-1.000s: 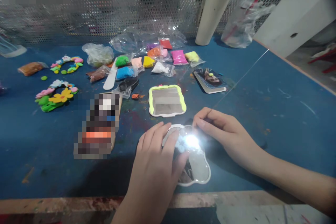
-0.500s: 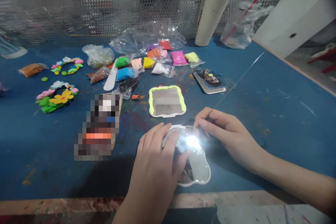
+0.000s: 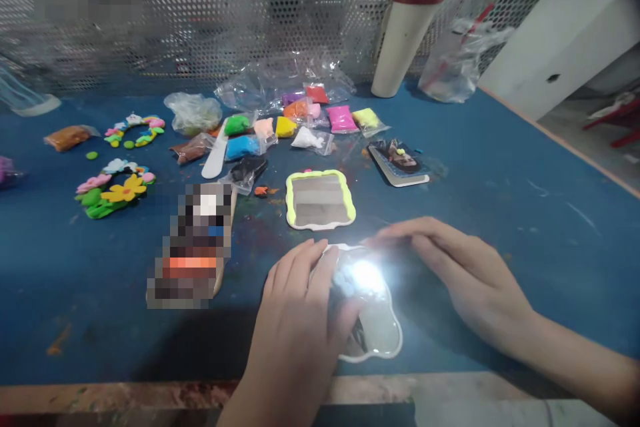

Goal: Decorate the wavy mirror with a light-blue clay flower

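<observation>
Blue counter [image 3: 530,187] fills the view, spattered with old colour; perforated metal panel [image 3: 200,27] stands right behind it; and in come the two hands, front and centre! Left hand [image 3: 300,313] lies open and palm down over the left side of a wavy, white-rimmed mirror [image 3: 380,327], near the counter's front edge; right hand [image 3: 465,273] is open with nothing visible in it, fingers stretched to the mirror's upper right, though glare hides whether they touch; up back, a cream tumbler [image 3: 405,40] leans in view beside a clear bag [image 3: 450,70] with a red straw [image 3: 480,21]; left of the mirror, a pixelated slab [image 3: 193,247]; just beyond the mirror, a smaller mirror [image 3: 320,200] trimmed in yellow-green; two colourful wreaths [image 3: 124,189] over on the left; a picture-covered block [image 3: 400,163] on the right; bright packets [image 3: 342,119] bunched mid-counter, white spatula [image 3: 215,157] among them; pale blue lumps [image 3: 343,277] sit on the near mirror; last, a tiny green ball [image 3: 91,155] by the wreaths.
</observation>
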The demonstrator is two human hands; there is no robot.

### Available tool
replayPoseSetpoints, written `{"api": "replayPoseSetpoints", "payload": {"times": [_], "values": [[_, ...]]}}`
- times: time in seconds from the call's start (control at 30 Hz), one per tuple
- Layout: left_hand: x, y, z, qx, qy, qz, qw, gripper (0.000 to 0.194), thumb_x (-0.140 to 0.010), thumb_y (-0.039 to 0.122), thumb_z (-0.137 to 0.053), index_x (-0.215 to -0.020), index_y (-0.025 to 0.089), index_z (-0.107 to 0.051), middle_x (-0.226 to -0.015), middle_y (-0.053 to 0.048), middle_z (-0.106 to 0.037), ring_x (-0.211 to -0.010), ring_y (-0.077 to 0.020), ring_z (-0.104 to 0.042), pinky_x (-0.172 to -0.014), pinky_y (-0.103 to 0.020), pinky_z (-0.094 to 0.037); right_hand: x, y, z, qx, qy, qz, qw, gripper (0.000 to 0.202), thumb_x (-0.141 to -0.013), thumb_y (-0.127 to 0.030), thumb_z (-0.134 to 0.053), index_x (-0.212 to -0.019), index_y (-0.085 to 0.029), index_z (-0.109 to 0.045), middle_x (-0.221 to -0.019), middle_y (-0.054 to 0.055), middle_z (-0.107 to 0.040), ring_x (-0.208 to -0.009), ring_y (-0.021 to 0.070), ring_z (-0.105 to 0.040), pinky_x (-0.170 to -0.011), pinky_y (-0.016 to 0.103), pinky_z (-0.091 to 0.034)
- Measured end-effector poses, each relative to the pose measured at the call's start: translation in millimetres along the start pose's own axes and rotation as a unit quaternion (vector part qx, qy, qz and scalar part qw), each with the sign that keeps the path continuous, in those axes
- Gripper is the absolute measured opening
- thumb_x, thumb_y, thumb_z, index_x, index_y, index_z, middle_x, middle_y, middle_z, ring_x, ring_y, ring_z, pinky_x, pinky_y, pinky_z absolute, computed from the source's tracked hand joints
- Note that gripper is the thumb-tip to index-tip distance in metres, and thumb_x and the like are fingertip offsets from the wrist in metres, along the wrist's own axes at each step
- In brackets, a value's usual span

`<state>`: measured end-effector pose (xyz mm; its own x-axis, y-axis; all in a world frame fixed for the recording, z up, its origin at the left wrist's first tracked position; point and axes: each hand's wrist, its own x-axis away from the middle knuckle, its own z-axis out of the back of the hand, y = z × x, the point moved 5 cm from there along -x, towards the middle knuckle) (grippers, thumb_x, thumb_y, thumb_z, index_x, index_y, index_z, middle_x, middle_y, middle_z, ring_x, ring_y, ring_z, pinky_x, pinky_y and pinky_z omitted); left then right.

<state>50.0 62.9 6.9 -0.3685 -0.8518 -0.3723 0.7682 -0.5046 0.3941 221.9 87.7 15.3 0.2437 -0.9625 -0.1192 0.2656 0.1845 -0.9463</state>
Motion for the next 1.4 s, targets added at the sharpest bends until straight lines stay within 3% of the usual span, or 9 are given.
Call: {"api": "replayPoseSetpoints", "payload": {"times": [0.2, 0.47, 0.57, 0.8, 0.9, 1.0, 1.1, 1.17, 1.4], "values": [[10.6, -0.1, 6.4, -0.021, 0.073, -0.077, 0.994, 0.037, -0.088, 0.02, -0.055, -0.121, 0.005, -0.05, -0.119, -0.021, -0.063, -0.116, -0.0324, -0.056, -0.088, -0.053, -0.053, 20.6, 5.9, -13.8, 0.107, -0.038, 0.028, 0.993, 0.025, -0.098, -0.024, -0.037, -0.111, -0.031, -0.057, -0.124, -0.001, -0.066, -0.109, 0.0126, -0.064, -0.091, 0.024, -0.051], [2.9, 1.3, 3.1, -0.027, -0.022, -0.041, 0.999, 0.031, -0.088, 0.018, -0.051, -0.116, 0.005, -0.057, -0.125, -0.019, -0.062, -0.116, -0.0318, -0.058, -0.089, -0.051, -0.055, 27.9, 5.4, -19.3, 0.127, -0.009, -0.055, 0.99, 0.031, -0.096, -0.032, -0.038, -0.117, -0.032, -0.061, -0.128, 0.003, -0.064, -0.113, 0.0206, -0.062, -0.089, 0.032, -0.055], [1.9, 0.7, 4.1, -0.023, -0.022, -0.036, 0.999, 0.032, -0.088, 0.018, -0.051, -0.116, 0.005, -0.057, -0.126, -0.018, -0.062, -0.116, -0.0315, -0.058, -0.09, -0.05, -0.054, 33.3, 9.4, -24.0, 0.102, 0.006, -0.084, 0.991, 0.032, -0.095, -0.035, -0.04, -0.116, -0.033, -0.063, -0.129, 0.002, -0.062, -0.116, 0.0228, -0.06, -0.094, 0.034, -0.052], [3.2, -0.2, 6.3, -0.021, 0.012, -0.054, 0.998, 0.031, -0.09, 0.018, -0.049, -0.116, 0.005, -0.056, -0.122, -0.018, -0.064, -0.116, -0.0306, -0.058, -0.089, -0.047, -0.056, 42.5, 24.2, -28.9, 0.139, 0.041, -0.006, 0.989, 0.035, -0.094, -0.03, -0.042, -0.123, -0.038, -0.059, -0.131, -0.002, -0.06, -0.118, 0.0244, -0.058, -0.091, 0.037, -0.055], [3.5, -0.2, 6.5, -0.011, 0.012, -0.048, 0.999, 0.031, -0.089, 0.018, -0.05, -0.117, 0.006, -0.056, -0.123, -0.018, -0.064, -0.117, -0.0306, -0.058, -0.09, -0.048, -0.055, 41.7, 23.2, -25.2, 0.191, -0.004, 0.046, 0.981, 0.042, -0.091, -0.025, -0.046, -0.13, -0.041, -0.053, -0.135, -0.004, -0.057, -0.123, 0.0263, -0.054, -0.102, 0.045, -0.046], [3.1, -0.5, 4.7, 0.0, -0.009, -0.037, 0.999, 0.032, -0.086, 0.015, -0.054, -0.117, 0.005, -0.056, -0.123, -0.02, -0.063, -0.117, -0.0322, -0.057, -0.089, -0.051, -0.055, 33.0, 10.7, -10.0, 0.229, 0.034, 0.064, 0.971, 0.041, -0.091, -0.027, -0.046, -0.129, -0.043, -0.053, -0.125, -0.002, -0.064, -0.113, 0.0266, -0.062, -0.096, 0.046, -0.05], [2.6, -1.5, 3.4, 0.016, -0.025, -0.021, 0.999, 0.034, -0.084, 0.013, -0.055, -0.118, 0.006, -0.055, -0.124, -0.019, -0.062, -0.119, -0.032, -0.056, -0.091, -0.052, -0.053, 17.5, -0.6, 0.5, 0.194, 0.06, 0.01, 0.979, 0.032, -0.092, -0.033, -0.046, -0.118, -0.043, -0.062, -0.099, 0.0, -0.072, -0.088, 0.0212, -0.068, -0.073, 0.033, -0.056], [2.8, -2.1, 3.5, 0.028, -0.026, -0.013, 0.999, 0.036, -0.083, 0.012, -0.056, -0.119, 0.007, -0.054, -0.125, -0.019, -0.061, -0.12, -0.0317, -0.055, -0.092, -0.053, -0.052, 8.7, -5.7, 4.5, 0.164, 0.092, -0.014, 0.982, 0.028, -0.09, -0.04, -0.048, -0.108, -0.037, -0.069, -0.083, 0.002, -0.067, -0.077, 0.0198, -0.063, -0.07, 0.032, -0.053], [6.9, -2.0, 5.5, 0.046, -0.016, -0.019, 0.999, 0.039, -0.084, 0.011, -0.056, -0.122, 0.007, -0.051, -0.126, -0.02, -0.06, -0.121, -0.0323, -0.053, -0.093, -0.053, -0.051, 1.4, 10.7, -7.1, -0.12, 0.069, -0.157, 0.978, 0.027, -0.085, -0.044, -0.055, -0.077, -0.023, -0.069, -0.064, 0.001, -0.055, -0.058, 0.0138, -0.044, -0.053, 0.026, -0.039]]}}
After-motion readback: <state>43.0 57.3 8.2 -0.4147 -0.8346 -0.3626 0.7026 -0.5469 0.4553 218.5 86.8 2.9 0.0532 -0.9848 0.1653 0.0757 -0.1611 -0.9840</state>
